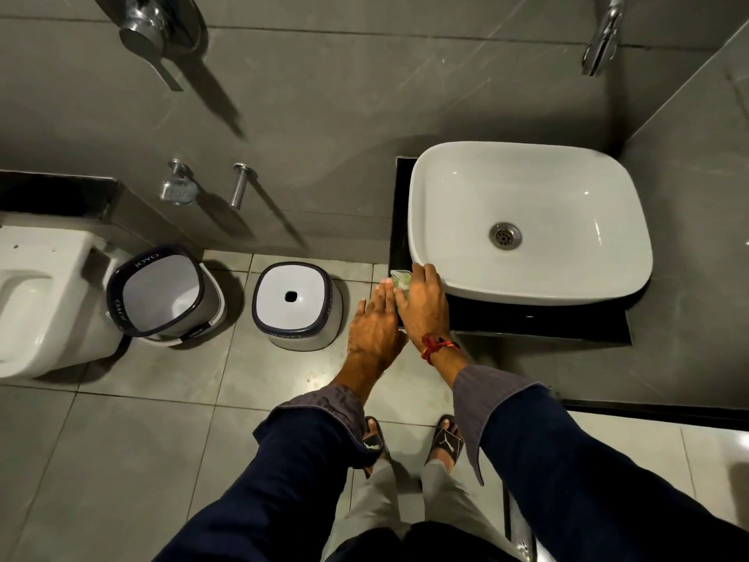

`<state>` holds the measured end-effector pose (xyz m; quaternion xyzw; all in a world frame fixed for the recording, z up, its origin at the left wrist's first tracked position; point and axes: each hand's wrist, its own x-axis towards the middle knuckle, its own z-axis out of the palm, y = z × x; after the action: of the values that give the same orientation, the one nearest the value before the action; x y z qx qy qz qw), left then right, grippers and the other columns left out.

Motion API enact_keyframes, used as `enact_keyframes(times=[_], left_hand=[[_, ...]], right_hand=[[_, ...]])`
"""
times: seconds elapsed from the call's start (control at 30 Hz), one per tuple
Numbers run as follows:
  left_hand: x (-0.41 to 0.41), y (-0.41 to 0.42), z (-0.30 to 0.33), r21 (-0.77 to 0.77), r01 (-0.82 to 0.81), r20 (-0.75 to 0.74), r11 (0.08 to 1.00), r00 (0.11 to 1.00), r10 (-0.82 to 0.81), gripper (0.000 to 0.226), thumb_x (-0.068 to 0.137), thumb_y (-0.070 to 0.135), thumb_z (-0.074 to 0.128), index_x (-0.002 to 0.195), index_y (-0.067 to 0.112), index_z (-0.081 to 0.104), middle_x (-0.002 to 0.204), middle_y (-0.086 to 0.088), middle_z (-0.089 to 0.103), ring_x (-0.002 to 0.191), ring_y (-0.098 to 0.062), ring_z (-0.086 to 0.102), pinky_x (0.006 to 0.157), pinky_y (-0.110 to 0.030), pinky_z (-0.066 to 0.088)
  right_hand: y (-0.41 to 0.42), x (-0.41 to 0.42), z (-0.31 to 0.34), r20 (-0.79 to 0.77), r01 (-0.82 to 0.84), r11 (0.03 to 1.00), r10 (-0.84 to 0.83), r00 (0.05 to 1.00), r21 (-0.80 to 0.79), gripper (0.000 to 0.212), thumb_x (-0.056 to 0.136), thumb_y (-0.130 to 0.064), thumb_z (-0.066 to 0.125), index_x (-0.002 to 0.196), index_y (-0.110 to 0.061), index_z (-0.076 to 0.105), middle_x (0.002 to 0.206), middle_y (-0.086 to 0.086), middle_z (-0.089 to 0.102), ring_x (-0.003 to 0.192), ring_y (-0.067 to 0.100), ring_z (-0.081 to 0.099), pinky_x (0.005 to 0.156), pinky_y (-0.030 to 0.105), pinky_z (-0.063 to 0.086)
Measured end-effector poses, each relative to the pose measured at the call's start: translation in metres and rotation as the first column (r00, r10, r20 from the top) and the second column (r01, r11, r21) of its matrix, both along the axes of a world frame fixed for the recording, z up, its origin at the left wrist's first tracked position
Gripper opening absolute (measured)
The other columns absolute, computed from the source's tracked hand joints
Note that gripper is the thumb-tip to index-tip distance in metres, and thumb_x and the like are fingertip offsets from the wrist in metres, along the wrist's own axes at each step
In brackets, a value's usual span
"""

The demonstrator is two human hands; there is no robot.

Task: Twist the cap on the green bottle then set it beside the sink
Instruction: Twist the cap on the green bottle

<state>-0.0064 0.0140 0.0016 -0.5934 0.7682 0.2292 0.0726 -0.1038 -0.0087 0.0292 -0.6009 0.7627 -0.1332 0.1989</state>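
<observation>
The green bottle (400, 279) shows only as a pale green and clear patch at the front left corner of the black counter (527, 320), just left of the white sink (527, 221). My right hand (423, 304) covers it from above, fingers curled over its top, so most of the bottle and its cap are hidden. My left hand (375, 324) lies beside it on the left with fingers stretched out, fingertips touching the bottle's side near the counter's edge.
A wall tap (602, 38) hangs above the sink. On the tiled floor to the left stand an upturned stool (296, 306), a bucket (164, 294) and a white toilet (44, 302). A lever valve (158, 30) sticks out of the grey wall.
</observation>
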Motion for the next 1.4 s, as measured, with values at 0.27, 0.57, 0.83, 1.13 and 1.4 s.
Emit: enact_keyframes(times=[0.27,0.57,0.83,1.13,1.4], left_hand=[[-0.005,0.000,-0.001,-0.013,-0.052,-0.038,0.999,0.998,0.051,0.098,0.099,0.043,0.060,0.162,0.007,-0.006,0.171,-0.012,-0.003,0.159,-0.025,0.002,0.130,-0.044,0.013],[-0.006,0.001,-0.002,-0.010,-0.052,-0.055,0.999,0.997,0.052,0.097,0.099,0.051,0.055,0.162,0.007,-0.005,0.171,-0.012,-0.005,0.159,-0.026,0.001,0.130,-0.044,0.012],[-0.007,0.002,-0.001,-0.008,-0.044,-0.059,0.999,0.997,0.043,0.095,0.101,0.052,0.050,0.161,0.005,-0.006,0.170,-0.014,-0.007,0.159,-0.027,-0.001,0.130,-0.043,0.010],[-0.012,0.006,-0.006,-0.038,-0.090,-0.057,0.995,0.994,0.088,0.098,0.095,0.039,0.064,0.162,0.007,0.000,0.171,-0.013,0.002,0.159,-0.027,0.009,0.130,-0.044,0.009],[-0.012,0.005,-0.009,-0.052,-0.093,-0.023,0.994,0.995,0.092,0.098,0.092,0.033,0.066,0.161,0.004,0.003,0.170,-0.016,0.009,0.158,-0.030,0.013,0.127,-0.046,0.012]], right_hand=[[-0.004,-0.007,0.006,0.064,-0.030,1.000,0.029,0.998,0.003,0.035,0.100,-0.023,0.056,0.125,0.001,0.059,0.126,0.017,0.058,0.114,0.032,0.063,0.099,0.043,0.056],[-0.007,-0.004,0.006,-0.026,-0.012,0.998,0.013,1.000,0.054,0.043,0.101,-0.032,0.054,0.129,0.001,0.054,0.127,0.018,0.060,0.114,0.032,0.063,0.096,0.040,0.058],[-0.005,-0.001,0.006,-0.009,0.049,0.998,-0.049,0.999,0.049,0.044,0.100,-0.035,0.056,0.126,0.000,0.056,0.125,0.017,0.062,0.114,0.031,0.064,0.095,0.040,0.059],[0.001,-0.024,0.022,0.096,-0.135,0.986,0.144,0.985,-0.093,0.044,0.095,-0.028,0.064,0.135,-0.011,0.058,0.128,0.009,0.061,0.121,0.026,0.055,0.100,0.039,0.053],[-0.006,-0.032,0.022,0.260,-0.174,0.984,0.180,0.949,-0.045,0.026,0.098,-0.030,0.059,0.118,-0.013,0.064,0.118,-0.001,0.055,0.101,0.007,0.049,0.080,0.012,0.050]])
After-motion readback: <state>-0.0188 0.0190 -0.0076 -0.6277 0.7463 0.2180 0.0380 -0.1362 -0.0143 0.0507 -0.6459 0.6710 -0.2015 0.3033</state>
